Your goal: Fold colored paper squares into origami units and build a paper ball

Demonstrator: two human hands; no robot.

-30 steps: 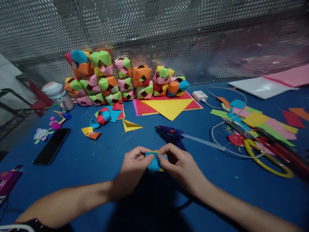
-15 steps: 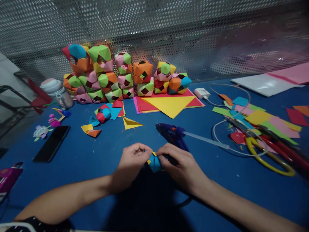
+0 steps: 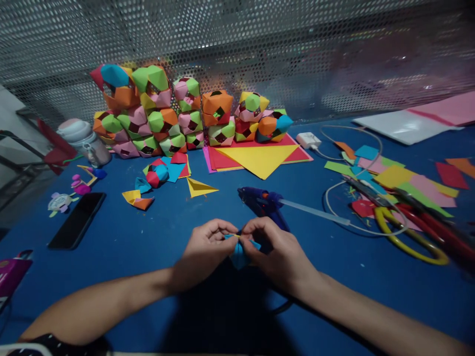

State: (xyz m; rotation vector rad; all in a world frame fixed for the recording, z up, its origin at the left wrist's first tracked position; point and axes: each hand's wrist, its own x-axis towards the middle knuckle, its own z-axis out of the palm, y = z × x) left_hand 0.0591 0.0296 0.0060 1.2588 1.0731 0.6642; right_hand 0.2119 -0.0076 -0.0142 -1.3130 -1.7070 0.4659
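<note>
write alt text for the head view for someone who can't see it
A person's two hands pinch a small folded paper piece, blue with some yellow, over a blue table. A glue gun lies just beyond the hands, with paper scraps farther right. Colourful folded-paper shapes stand stacked at the back, before a perforated metal panel.

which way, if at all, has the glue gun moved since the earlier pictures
No: the glue gun lies as before relative to the charger; the slight shift in the picture is the camera's.
</note>
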